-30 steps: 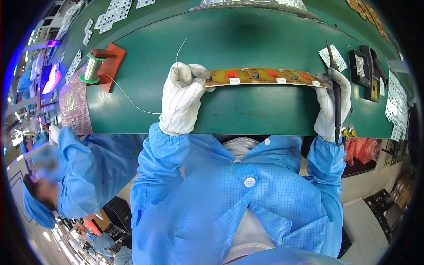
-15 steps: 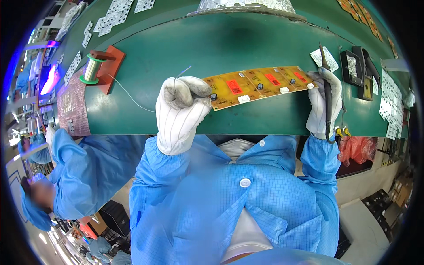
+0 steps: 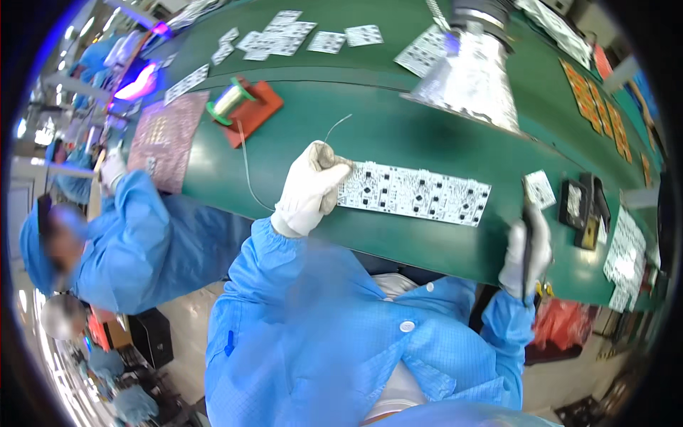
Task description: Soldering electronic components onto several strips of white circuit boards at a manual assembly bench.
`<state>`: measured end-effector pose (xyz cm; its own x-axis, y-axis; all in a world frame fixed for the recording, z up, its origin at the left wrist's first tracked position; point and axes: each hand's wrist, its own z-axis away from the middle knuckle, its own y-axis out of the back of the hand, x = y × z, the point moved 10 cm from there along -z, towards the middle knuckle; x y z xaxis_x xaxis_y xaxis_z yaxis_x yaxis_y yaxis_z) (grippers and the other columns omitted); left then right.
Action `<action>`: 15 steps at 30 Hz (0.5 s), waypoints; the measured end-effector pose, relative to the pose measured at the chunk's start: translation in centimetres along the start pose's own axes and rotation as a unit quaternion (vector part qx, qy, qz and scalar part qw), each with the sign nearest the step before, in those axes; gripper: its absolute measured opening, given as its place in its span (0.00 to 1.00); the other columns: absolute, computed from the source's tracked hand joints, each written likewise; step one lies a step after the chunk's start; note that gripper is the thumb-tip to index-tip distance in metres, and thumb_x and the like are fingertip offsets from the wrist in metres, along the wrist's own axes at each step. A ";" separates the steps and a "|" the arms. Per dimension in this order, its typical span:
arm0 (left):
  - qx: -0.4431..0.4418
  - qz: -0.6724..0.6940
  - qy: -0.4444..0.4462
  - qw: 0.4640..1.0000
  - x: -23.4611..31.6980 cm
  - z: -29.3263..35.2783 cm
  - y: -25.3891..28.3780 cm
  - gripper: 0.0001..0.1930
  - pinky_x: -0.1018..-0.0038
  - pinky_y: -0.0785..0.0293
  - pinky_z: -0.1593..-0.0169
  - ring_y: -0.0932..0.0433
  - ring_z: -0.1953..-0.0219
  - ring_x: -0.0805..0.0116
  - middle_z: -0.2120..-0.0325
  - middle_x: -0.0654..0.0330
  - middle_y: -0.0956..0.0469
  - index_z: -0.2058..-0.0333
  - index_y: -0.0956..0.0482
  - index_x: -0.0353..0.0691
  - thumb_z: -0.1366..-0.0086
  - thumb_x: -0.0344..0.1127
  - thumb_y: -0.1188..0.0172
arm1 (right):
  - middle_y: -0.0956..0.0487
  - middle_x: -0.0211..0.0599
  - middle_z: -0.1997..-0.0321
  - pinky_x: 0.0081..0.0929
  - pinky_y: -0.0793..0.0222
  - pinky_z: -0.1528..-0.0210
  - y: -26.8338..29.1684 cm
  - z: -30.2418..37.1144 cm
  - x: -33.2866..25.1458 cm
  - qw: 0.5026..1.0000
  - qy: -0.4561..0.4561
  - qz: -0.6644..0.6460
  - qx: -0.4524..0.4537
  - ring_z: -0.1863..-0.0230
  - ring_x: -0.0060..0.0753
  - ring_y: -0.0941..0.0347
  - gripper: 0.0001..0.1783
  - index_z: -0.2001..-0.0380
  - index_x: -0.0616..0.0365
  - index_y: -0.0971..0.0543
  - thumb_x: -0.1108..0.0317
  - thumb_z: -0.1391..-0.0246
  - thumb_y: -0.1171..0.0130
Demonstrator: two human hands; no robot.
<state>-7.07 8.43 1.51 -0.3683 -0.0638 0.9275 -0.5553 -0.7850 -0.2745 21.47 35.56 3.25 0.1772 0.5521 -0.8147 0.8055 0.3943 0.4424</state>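
My left hand, in a white glove, is closed on the left end of a long circuit board. The board's white face, dotted with small black parts, is turned up, and it hangs level above the green bench. A thin solder wire runs from its spool toward that same glove, and a short end sticks up over the fingers. Off to the right, apart from the board, my gloved right hand is closed round the dark handle of a soldering iron; motion blurs it somewhat.
The solder spool sits on a red stand. A foil-covered hood stands at the back. Beside my right hand are a small white board and a black iron holder. Another person works at left; more boards lie far right.
The circuit board has been turned over from its amber side to its white side. My right hand has let go of its right end and holds only the iron. The view has swung round.
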 end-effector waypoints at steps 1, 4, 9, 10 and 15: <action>0.017 -0.007 -0.006 1.000 0.4 -0.2 1.2 0.11 0.85 0.48 0.85 0.41 0.88 0.85 0.75 0.59 0.27 0.67 0.36 0.39 0.39 0.32 0.40 | 0.23 0.43 0.50 0.27 0.30 0.49 1.6 0.1 0.0 0.998 0.029 -0.020 0.059 0.54 0.30 0.26 0.20 0.46 0.66 0.28 0.69 0.40 0.43; 0.055 -0.035 -0.034 0.997 2.1 -1.4 4.4 0.12 0.85 0.50 0.86 0.43 0.89 0.85 0.85 0.70 0.37 0.67 0.35 0.37 0.38 0.35 0.40 | 0.23 0.43 0.52 0.28 0.30 0.47 6.7 -0.1 2.4 0.984 0.013 -0.004 0.178 0.52 0.33 0.26 0.17 0.50 0.65 0.28 0.71 0.40 0.42; 0.042 -0.070 -0.068 0.994 3.3 -5.4 5.5 0.13 0.84 0.51 0.85 0.45 0.90 0.84 0.88 0.71 0.39 0.68 0.34 0.37 0.38 0.37 0.39 | 0.22 0.40 0.56 0.25 0.30 0.51 12.6 -1.0 4.9 0.965 -0.009 0.110 0.240 0.57 0.26 0.26 0.16 0.54 0.66 0.26 0.67 0.41 0.39; 0.017 -0.085 -0.064 0.994 3.3 -6.5 5.0 0.13 0.84 0.52 0.84 0.45 0.89 0.84 0.88 0.71 0.40 0.68 0.33 0.37 0.37 0.39 0.39 | 0.22 0.40 0.56 0.25 0.31 0.50 12.7 -1.4 5.3 0.966 -0.042 0.136 0.215 0.56 0.26 0.26 0.16 0.54 0.66 0.26 0.67 0.41 0.40; -0.058 -0.087 -0.059 0.993 3.2 -12.2 0.8 0.15 0.82 0.52 0.83 0.47 0.88 0.82 0.89 0.72 0.43 0.67 0.31 0.36 0.37 0.41 0.38 | 0.23 0.40 0.52 0.26 0.33 0.46 12.2 -4.6 0.6 0.973 0.014 0.080 0.215 0.51 0.27 0.28 0.14 0.51 0.65 0.25 0.69 0.37 0.46</action>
<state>-17.85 15.11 1.19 -0.1727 -0.0096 0.9849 -0.6875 -0.7149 -0.1275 28.81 44.15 9.89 0.3082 0.6040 -0.7350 0.9324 -0.0384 0.3594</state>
